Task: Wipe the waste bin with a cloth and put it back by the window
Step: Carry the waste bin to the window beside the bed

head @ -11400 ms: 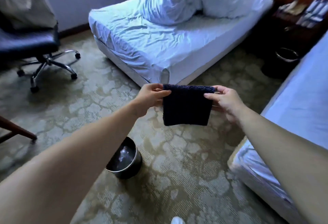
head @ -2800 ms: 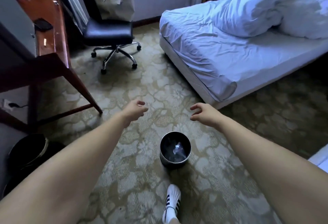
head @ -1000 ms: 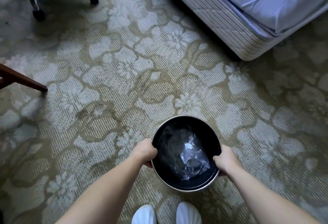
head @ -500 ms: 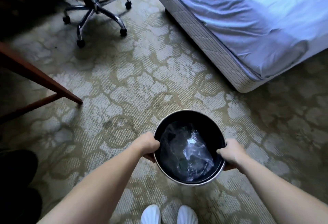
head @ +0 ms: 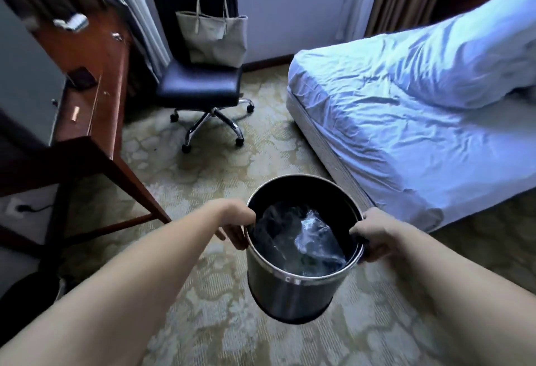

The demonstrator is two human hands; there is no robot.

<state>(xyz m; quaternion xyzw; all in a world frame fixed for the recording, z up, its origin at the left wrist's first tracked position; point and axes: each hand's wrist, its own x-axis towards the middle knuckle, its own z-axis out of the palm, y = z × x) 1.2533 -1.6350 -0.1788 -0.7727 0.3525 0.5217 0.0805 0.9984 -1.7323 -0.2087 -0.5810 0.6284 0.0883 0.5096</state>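
Observation:
A round metal waste bin with a dark inside hangs in the air above the carpet, tilted slightly toward me. My left hand grips its rim on the left side and my right hand grips the rim on the right. Inside the bin lies crumpled clear plastic beside something dark that I cannot make out. The cloth is not clearly in view.
A wheeled office chair with a tote bag stands ahead by the curtains. A wooden desk is on the left, its leg near my left arm. A bed fills the right. Patterned carpet lies between them.
The bin has come up off the carpet in both hands. My view has risen from the floor to the chair, desk and curtains.

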